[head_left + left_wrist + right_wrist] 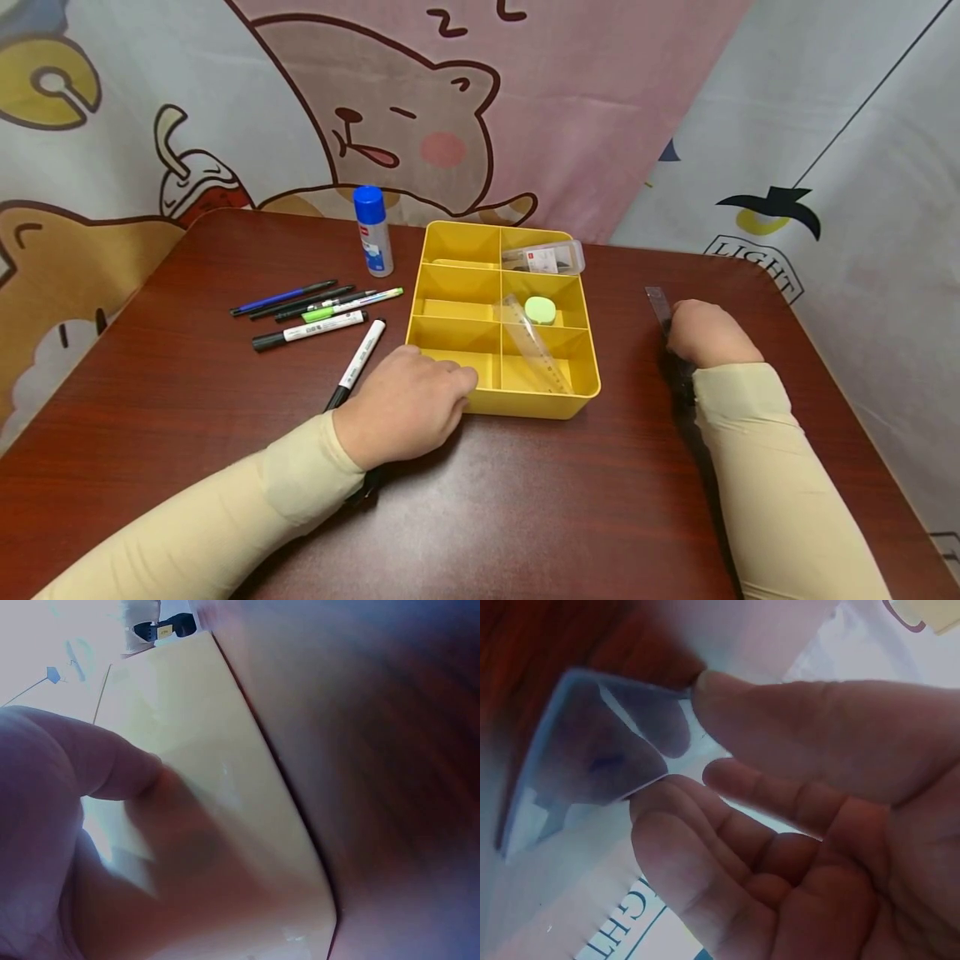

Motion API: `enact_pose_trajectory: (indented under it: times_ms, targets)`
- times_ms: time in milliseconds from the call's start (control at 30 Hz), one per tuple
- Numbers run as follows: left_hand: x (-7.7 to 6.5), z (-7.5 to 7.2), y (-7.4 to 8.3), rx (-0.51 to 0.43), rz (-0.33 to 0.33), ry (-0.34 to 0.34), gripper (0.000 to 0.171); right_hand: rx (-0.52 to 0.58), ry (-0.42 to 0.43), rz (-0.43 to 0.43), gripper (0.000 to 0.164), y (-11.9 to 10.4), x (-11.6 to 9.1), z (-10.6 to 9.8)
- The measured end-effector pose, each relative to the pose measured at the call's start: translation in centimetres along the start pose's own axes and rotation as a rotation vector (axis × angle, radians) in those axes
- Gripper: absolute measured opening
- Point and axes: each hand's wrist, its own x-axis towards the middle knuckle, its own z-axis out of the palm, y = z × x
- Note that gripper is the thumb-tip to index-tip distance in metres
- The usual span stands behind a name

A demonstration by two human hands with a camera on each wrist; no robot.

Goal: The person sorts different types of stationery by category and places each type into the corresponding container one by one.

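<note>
My left hand (405,404) grips the near left corner of a yellow compartment box (525,406). In the left wrist view its thumb presses the box's outer wall (225,795), and the other fingers go over the rim, partly hidden. To the right of the box, my right hand (712,333) pinches a clear flat plastic strip (657,302) between thumb and fingers, above the table. The strip's end (592,750) juts past the fingertips in the right wrist view. Inside the box, a clear ruler (534,346) leans across the right-hand compartments, near a pale green-topped item (540,311).
A clear plastic case (543,260) sits in the box's back right compartment. Behind the box's left side stands a blue-capped glue stick (372,233). Several pens (285,297) and a white marker (315,330) lie at left. Another marker (363,354) is partly under my left hand.
</note>
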Motion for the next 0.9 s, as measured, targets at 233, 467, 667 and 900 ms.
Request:
enact_pose_trajectory:
  times_ms: [233,467,667,900]
  targets:
    - [0.1,0.0,0.0,0.004,-0.005,-0.005,0.028,-0.022,-0.004,-0.001,0.02,0.2,0.0,0.1]
    - [0.1,0.0,0.0,0.007,-0.001,-0.001,0.029,-0.056,0.034,-0.013,0.024,0.3,-0.1,0.2]
    - [0.1,0.0,-0.1,0.002,0.005,0.005,0.029,-0.008,0.104,0.044,0.026,0.1,-0.2,0.0]
    - [0.0,0.1,0.0,0.004,0.003,0.004,0.028,0.056,0.24,0.028,0.038,-2.3,-0.7,-1.0]
